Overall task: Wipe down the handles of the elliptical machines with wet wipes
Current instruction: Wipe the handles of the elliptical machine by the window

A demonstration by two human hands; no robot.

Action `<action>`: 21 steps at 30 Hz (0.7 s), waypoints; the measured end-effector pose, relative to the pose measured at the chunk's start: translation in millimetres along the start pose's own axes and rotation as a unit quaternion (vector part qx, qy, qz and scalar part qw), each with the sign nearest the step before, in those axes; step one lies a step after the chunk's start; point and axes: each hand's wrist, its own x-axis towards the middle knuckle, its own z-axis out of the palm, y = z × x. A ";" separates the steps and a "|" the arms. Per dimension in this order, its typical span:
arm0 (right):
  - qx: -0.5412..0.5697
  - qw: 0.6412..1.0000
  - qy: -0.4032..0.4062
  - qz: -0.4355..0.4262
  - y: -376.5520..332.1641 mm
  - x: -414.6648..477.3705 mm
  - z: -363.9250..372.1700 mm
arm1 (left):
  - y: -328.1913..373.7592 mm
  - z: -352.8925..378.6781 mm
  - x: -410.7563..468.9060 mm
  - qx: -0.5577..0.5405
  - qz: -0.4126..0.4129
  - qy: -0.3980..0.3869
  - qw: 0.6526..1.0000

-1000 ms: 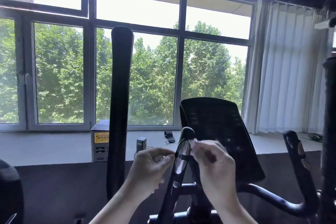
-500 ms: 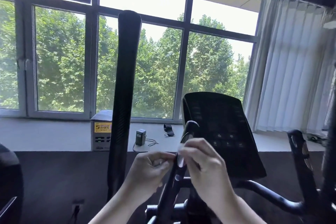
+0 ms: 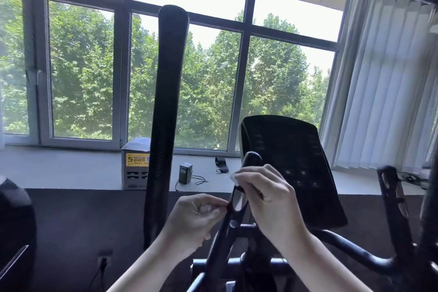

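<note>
A short black inner handle (image 3: pixel 239 199) with a silver sensor strip rises in front of the dark console (image 3: pixel 291 168). My right hand (image 3: pixel 267 199) wraps a white wet wipe (image 3: pixel 235 176) around the handle's upper part. My left hand (image 3: pixel 196 218) sits with curled fingers against the handle's left side, pinching what looks like a bit of the wipe. A tall black moving handle (image 3: pixel 166 106) stands upright just left of my hands. The matching short handle (image 3: pixel 391 197) is at the right.
A grey windowsill (image 3: pixel 71 168) behind the machine carries a cardboard box (image 3: pixel 135 163), a small charger with a cable (image 3: pixel 186 173) and a black strap (image 3: pixel 221 163). White curtains (image 3: pixel 384 83) hang at the right. Another dark machine part (image 3: pixel 14 220) sits at the far left.
My right hand has slid a little down and around the short handle with the wipe. The camera has tilted and moved closer; my left hand stays beside the handle.
</note>
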 end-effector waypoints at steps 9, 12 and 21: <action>0.123 0.989 0.015 0.076 -20.5 -58.8 0.9 | -4.8 0.0 -3.2 0.005 -0.006 0.000 1.000; 0.125 0.960 0.153 0.198 -9.4 -28.4 -4.8 | -5.1 1.0 -3.5 -0.002 -0.025 0.004 1.000; 0.283 0.868 0.169 0.372 -27.7 -74.5 28.6 | 0.6 5.0 -4.8 0.024 -0.006 0.019 1.000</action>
